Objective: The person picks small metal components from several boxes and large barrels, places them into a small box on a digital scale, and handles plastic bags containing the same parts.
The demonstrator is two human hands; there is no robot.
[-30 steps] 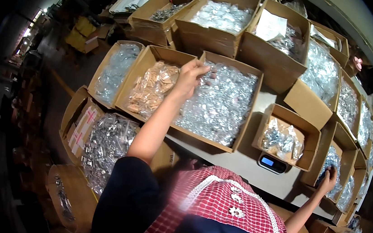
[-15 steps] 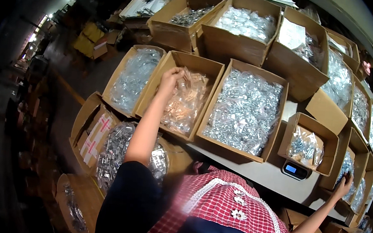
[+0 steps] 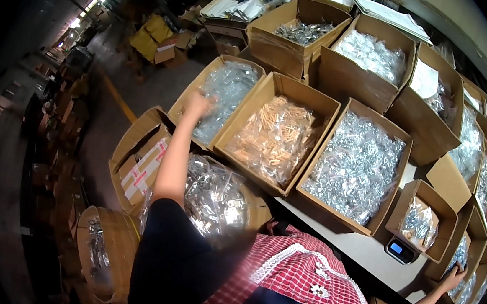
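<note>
My left hand (image 3: 198, 105) is at the left side of the leftmost cardboard box (image 3: 180, 105), over clear bags of silvery parts (image 3: 229, 94). Motion smears its fingers, so their closure is unclear. Beside it, a box (image 3: 325, 107) holds clear bags of small wooden dowels (image 3: 278, 132). At the far right my right hand (image 3: 454, 280) reaches into a narrow box (image 3: 476, 227). Its fingers curl against a clear bag of bluish metal parts (image 3: 459, 255); the fingertips are partly hidden.
A wide box (image 3: 407, 148) of bagged metal parts stands mid-table. To its right, a small box (image 3: 407, 199) rests on a digital scale (image 3: 400, 250) with a lit display. More filled boxes line the back. Bagged metal pieces (image 3: 217, 200) and a round tub (image 3: 119, 258) lie at lower left.
My left hand has left the dowel box and moved left to the box beside it. The whole view has swung, shifting the boxes rightward. My right hand stays at the same narrow box.
</note>
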